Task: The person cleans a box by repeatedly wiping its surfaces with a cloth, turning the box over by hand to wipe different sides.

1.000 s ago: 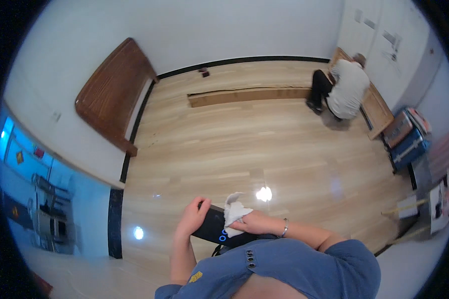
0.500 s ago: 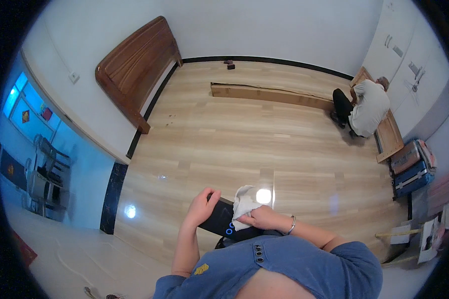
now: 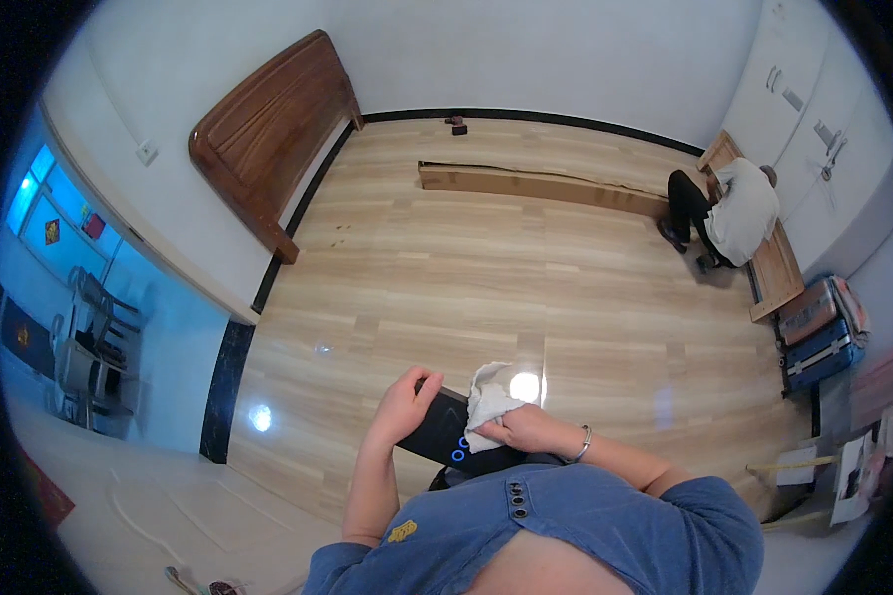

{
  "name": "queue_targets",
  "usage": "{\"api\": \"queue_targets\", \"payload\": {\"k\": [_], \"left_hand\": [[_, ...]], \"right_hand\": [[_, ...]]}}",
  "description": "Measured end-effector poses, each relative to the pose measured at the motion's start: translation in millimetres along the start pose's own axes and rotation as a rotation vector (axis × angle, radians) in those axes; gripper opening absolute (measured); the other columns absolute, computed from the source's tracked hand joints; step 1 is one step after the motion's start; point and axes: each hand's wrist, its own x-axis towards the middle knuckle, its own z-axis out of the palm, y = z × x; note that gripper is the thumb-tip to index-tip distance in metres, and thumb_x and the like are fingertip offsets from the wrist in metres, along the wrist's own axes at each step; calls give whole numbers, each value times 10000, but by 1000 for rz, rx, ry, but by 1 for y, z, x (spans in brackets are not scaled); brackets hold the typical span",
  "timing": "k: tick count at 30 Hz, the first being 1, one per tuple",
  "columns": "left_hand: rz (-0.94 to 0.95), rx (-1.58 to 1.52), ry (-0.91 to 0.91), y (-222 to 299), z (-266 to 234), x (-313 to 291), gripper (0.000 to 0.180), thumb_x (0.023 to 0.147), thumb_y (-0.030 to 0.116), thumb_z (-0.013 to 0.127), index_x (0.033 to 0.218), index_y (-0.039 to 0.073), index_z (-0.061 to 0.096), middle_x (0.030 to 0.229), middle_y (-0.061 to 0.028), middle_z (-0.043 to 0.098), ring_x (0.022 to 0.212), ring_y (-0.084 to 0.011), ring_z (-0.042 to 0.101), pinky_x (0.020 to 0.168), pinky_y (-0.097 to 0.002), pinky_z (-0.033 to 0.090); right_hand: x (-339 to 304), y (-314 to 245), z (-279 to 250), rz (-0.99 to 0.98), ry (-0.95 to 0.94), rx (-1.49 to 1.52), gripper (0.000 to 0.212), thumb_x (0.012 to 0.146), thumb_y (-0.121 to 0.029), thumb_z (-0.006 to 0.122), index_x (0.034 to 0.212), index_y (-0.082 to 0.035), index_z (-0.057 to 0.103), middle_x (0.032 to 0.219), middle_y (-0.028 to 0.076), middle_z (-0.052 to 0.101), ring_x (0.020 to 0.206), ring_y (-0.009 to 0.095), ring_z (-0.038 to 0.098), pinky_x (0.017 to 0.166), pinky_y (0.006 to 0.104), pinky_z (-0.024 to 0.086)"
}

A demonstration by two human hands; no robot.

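My left hand (image 3: 403, 402) grips the left end of a flat black device (image 3: 445, 439) with small blue ring lights, held in front of my chest. My right hand (image 3: 528, 430) presses a crumpled white cloth (image 3: 486, 400) onto the device's right part. A thin bracelet circles my right wrist. Part of the device is hidden under the cloth and my fingers.
Light wooden floor (image 3: 486, 278) stretches ahead. A wooden headboard (image 3: 268, 139) leans on the left wall. A long wooden board (image 3: 541, 184) lies by the far wall. A crouching person (image 3: 729, 213) works at a wooden frame (image 3: 774, 268) at right, near a blue suitcase (image 3: 816, 347).
The view has swung, so the room has shifted in the picture. My hands keep the same hold on the device and cloth, with the cloth moving slightly over it.
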Motion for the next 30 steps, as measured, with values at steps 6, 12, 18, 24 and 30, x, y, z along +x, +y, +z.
{"api": "queue_targets", "payload": {"k": [6,12,18,24,30], "left_hand": [[-32,0,-50,6,-1,6,301,823,307,496,866,11,533,771,-148,580,742,-252,563,660,-313,428],[-18,42,-115,9,-5,17,329,825,338,483,866,16,535,779,-154,581,748,-271,560,672,-322,428],[-34,66,-141,-7,-27,30,353,837,332,461,916,-5,534,789,-147,577,758,-217,536,693,-302,411],[-33,37,-99,-10,-33,32,348,833,345,465,861,4,534,773,-174,578,754,-296,557,675,-328,426],[-50,69,-75,0,-20,22,347,834,337,466,841,-4,527,763,-179,571,745,-310,550,661,-342,424]], "right_hand": [[-4,-5,-3,20,25,9,355,821,-399,434,1008,-108,516,958,145,557,886,322,524,746,378,416],[-3,-3,4,-18,111,79,362,826,-395,423,1007,-95,513,977,158,546,907,328,512,759,380,408],[-1,3,13,-14,142,163,340,820,-352,467,1001,-68,509,976,151,545,904,314,518,784,362,402],[-2,9,11,8,74,234,310,807,-321,509,991,-71,520,973,142,537,910,299,511,788,355,402],[8,18,-3,-80,-121,108,425,713,-405,598,1004,-103,531,976,143,545,907,299,521,783,346,412]]}}
